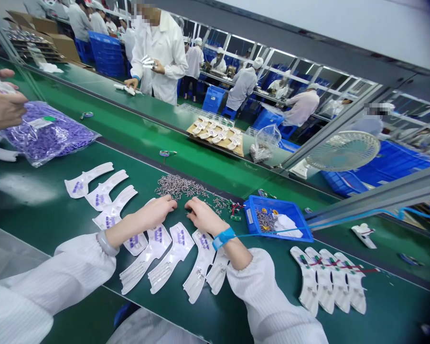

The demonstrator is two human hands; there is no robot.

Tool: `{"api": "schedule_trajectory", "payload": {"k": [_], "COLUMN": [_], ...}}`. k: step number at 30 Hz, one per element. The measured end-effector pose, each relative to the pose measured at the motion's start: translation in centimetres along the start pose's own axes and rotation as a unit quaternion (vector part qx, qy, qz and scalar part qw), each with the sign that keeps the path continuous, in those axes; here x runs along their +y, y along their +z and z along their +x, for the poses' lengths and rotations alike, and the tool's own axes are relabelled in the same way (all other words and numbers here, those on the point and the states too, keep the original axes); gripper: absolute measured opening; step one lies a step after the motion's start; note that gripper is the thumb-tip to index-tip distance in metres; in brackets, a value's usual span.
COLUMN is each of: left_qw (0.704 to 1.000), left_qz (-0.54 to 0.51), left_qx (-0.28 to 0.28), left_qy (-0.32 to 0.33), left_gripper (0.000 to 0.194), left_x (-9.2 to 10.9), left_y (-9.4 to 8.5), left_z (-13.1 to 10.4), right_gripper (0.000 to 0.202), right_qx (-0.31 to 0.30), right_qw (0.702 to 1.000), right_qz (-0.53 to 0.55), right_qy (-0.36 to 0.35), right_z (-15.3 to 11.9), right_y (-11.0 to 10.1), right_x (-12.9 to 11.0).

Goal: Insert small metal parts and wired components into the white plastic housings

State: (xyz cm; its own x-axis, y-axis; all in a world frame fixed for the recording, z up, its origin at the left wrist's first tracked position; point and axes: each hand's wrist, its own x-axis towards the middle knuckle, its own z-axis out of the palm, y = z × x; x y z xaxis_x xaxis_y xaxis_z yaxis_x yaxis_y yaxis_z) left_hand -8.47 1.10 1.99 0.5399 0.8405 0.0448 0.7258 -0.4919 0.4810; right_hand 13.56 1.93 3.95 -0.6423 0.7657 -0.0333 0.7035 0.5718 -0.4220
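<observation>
White sleeves (82, 267) reach in closest, ending at two bare hands over a green work surface (390, 306). The left hand (160, 209) has its fingers curled and drawn in at the near edge of a pile of small metal pieces (181, 185); the right hand (202, 215) is bent the same way just across from it — whether either pinches a piece, I cannot tell. The pile spreads beyond both sets of fingertips.

Nearer than the fingers, white curved shells (177, 248) with purple parts lie in a row, some partly under the forearms, and the row continues to the left of the left fingers. Right of the right fingers sits a blue tray (249, 220) of metal pieces and white material; farther right, four shells with wires (324, 286) lie side by side. Well left of the left fingers is a clear bag of purple parts (53, 131) — a co-worker's hand (3, 110) is beside it.
</observation>
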Motion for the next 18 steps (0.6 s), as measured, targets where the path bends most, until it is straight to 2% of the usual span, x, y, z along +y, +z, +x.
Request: {"api": "schedule_trajectory", "payload": {"k": [5,9,11,14,18], "left_qw": [0.998,0.994,0.987,0.957,0.903], "left_qz": [-0.048,-0.100,-0.148,-0.283,-0.416], "left_qx": [0.035,0.049,0.055,0.047,-0.004], "left_qy": [0.010,0.024,0.011,-0.035,-0.108], "left_gripper": [0.024,0.023,0.022,0.022,0.028], "left_x": [0.1,1.5,2.6,4.2,6.0], "left_y": [-0.7,-1.6,-1.8,-1.4,-0.3], "left_z": [0.0,-0.6,-1.1,-2.0,-3.5], "right_gripper": [0.018,0.021,0.022,0.021,0.020], "right_qx": [-0.015,-0.056,-0.063,-0.063,-0.043], "right_qw": [0.999,0.988,0.984,0.984,0.987], "right_qz": [-0.029,-0.145,-0.165,-0.166,-0.153], "right_qy": [0.000,0.002,0.009,0.014,0.027], "right_z": [-0.5,0.0,0.4,0.8,0.0], "right_y": [-0.4,-0.3,-0.2,-0.3,-1.1], "right_x": [-0.1,-1.6,-2.3,-2.6,-2.0]}}
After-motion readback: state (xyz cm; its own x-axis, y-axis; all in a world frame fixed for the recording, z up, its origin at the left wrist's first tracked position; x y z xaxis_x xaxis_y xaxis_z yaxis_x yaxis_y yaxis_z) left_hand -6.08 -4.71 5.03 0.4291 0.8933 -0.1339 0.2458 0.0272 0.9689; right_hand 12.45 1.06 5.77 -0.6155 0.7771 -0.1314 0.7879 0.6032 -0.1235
